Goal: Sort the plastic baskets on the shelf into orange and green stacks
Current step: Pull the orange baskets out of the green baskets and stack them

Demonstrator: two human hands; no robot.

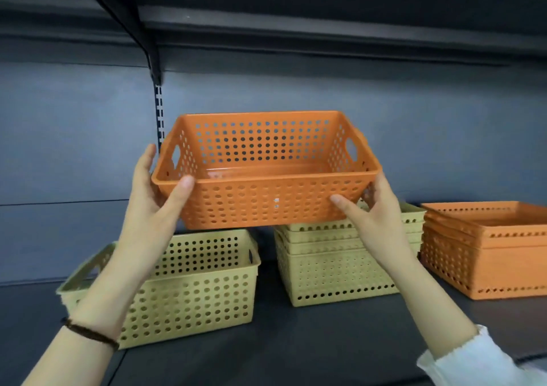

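- Two hands hold one orange basket up in the air, above the dark shelf and touching nothing else.
- Our left hand has its grip on the basket's left end: the thumb lies on the near wall just under the rim, and the fingers reach round behind the end wall.
- Our right hand has its grip on the right end: the thumb presses the near wall low down, and the fingers curl round the corner below the handle hole.
- We see the basket tipped a little toward us, so its inner floor and far wall show.
- Below it on the left, a single green basket stands upright on the shelf, partly hidden by our left forearm.
- Below it in the middle, a green stack of several nested baskets stands on the shelf, apart from the single one.
- At the right, an orange stack of nested baskets stands just beside the green stack; we cannot tell whether the two touch, and the frame's edge cuts it off.
- We wear a dark bracelet on the left wrist and a white sleeve on the right arm.
- Behind the baskets runs a grey back panel with a slotted upright, and an upper shelf hangs overhead.
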